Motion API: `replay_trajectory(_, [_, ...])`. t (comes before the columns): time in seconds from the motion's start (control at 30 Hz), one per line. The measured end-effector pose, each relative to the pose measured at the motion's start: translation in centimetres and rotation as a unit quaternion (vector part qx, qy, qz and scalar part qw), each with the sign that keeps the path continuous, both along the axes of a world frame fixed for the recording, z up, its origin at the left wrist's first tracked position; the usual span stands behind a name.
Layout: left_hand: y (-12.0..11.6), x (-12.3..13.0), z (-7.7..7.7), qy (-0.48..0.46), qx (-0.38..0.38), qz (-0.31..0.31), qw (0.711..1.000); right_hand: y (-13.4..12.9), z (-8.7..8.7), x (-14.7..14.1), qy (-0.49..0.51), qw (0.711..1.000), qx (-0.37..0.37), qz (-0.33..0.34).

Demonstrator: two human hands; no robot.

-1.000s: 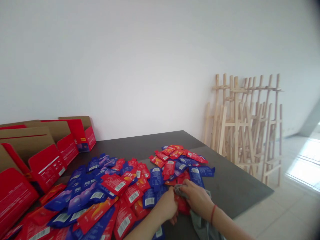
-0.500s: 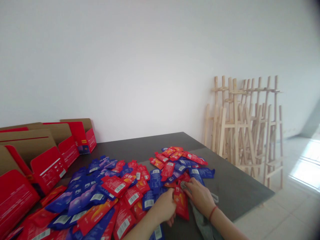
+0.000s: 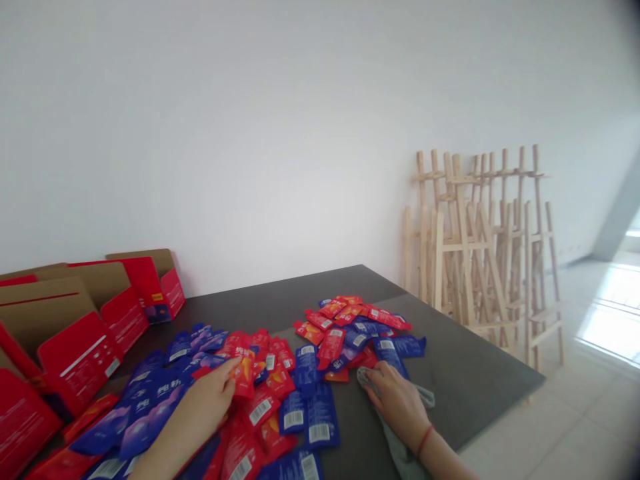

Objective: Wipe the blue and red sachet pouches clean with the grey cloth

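Behind the dark table (image 3: 460,377) rises one plain whitish wall (image 3: 280,133), and both of the person's hands are working low over the tabletop. The left hand (image 3: 217,390) reaches onto the larger heap of pouches, its thumb and fingers drawn narrow on the edge of a red pouch (image 3: 245,381) with an orange picture. The right hand (image 3: 395,397) is bent around a bunched grey cloth (image 3: 397,450), of which one part sticks out at the fingertips and another trails down under the palm. On the right wrist sits a thin red cord (image 3: 425,439).

Between the two hands, blue pouches (image 3: 323,413) lie with their white barcode labels upward. Just beyond the right fingers is the smaller heap (image 3: 350,333), where red and blue pouches overlap; whether the fingers touch it, one cannot tell. Around the left forearm spreads the larger heap (image 3: 160,393), mixed blue and red.

Farther left, red cartons (image 3: 83,353) with brown inner sides stand open in a row. At the right, beyond the table, wooden easels (image 3: 465,243) are gathered near the wall, upon a pale tiled floor (image 3: 590,407).
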State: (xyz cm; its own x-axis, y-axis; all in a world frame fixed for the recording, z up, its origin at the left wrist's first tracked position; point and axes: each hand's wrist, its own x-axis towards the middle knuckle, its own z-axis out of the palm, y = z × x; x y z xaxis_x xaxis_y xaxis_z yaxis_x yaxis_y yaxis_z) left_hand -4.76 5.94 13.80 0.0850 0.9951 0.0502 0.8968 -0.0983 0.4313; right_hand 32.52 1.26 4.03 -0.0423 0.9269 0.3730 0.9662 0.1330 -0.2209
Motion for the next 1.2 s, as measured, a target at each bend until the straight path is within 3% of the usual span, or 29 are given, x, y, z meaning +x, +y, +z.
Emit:
replay_trajectory(0.13, [-0.8,-1.2,0.0,0.145,0.004,0.028,0.989,-0.1,0.0,0.0,0.002,1.000,-0.003,0.001])
replay_trajectory(0.27, [-1.5,-0.6,1.8,0.243,-0.026,0.040,0.969,-0.1,-0.1,0.2,-0.002,1.000,-0.008,0.002])
replay_trajectory(0.37, [-1.2,1.7,3.8,0.310,0.010,0.049,0.949,0.0,-0.3,0.3,-0.001,1.000,-0.007,0.006])
replay_trajectory(0.47, [-0.3,6.9,4.5,0.303,0.079,0.007,0.950,0.0,-0.4,0.4,0.007,1.000,-0.006,0.011])
replay_trajectory(0.57, [0.7,13.5,2.7,0.234,0.091,-0.135,0.958,0.0,-0.4,0.5,0.009,1.000,-0.004,0.015])
replay_trajectory(0.67, [1.7,18.5,0.1,0.220,0.058,-0.178,0.957,0.0,-0.4,0.6,0.009,1.000,-0.001,0.016])
replay_trajectory(0.73, [2.2,19.9,-1.1,0.219,0.046,-0.185,0.957,0.0,-0.5,0.6,0.010,1.000,0.005,0.016])
replay_trajectory(0.83, [2.5,19.9,-1.4,0.220,0.043,-0.182,0.958,0.0,-0.7,0.6,0.013,1.000,0.010,0.016])
replay_trajectory(1.1, [0.3,17.5,1.0,0.228,0.078,-0.178,0.954,0.1,-1.1,0.9,0.064,0.998,0.021,0.017])
replay_trajectory(1.2, [0.5,17.8,0.6,0.231,0.082,-0.175,0.954,0.0,-0.7,0.8,0.054,0.998,0.011,0.018])
